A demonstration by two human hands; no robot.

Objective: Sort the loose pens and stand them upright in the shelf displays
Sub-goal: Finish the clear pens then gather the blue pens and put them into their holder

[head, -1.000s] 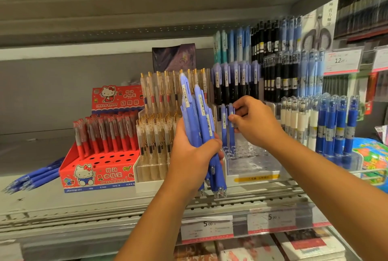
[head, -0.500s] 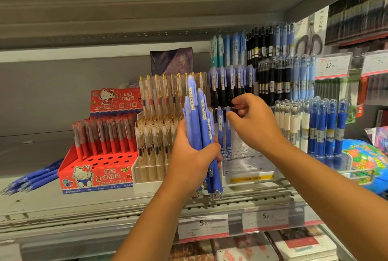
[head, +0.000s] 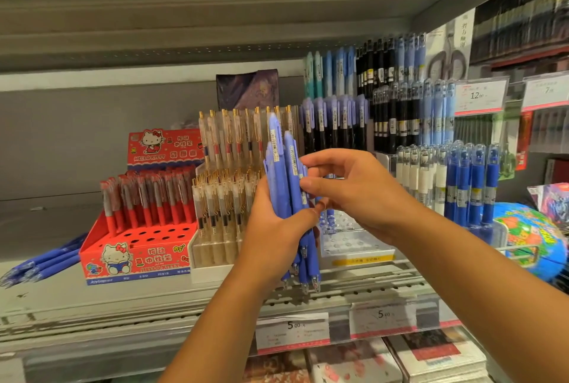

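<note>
My left hand (head: 274, 238) grips a bundle of several blue pens (head: 284, 179) upright in front of the shelf, tips pointing down. My right hand (head: 360, 191) is at the right side of the bundle, with its fingertips curled onto one of the pens near the top. Behind my hands stands a clear display with holes (head: 354, 244). Two blue pens (head: 330, 219) stand in it, mostly hidden. More loose blue pens (head: 43, 265) lie flat on the shelf at the far left.
A red Hello Kitty box (head: 135, 259) of red pens and a white display of clear gold-clip pens (head: 221, 204) stand to the left. Dark blue and white capped pens (head: 471, 185) and a globe ball (head: 529, 241) are on the right. Price tags (head: 292, 333) line the shelf edge.
My right hand has left the clear display and come back left to the bundle in my left hand. The left hand has kept the bundle in much the same place.
</note>
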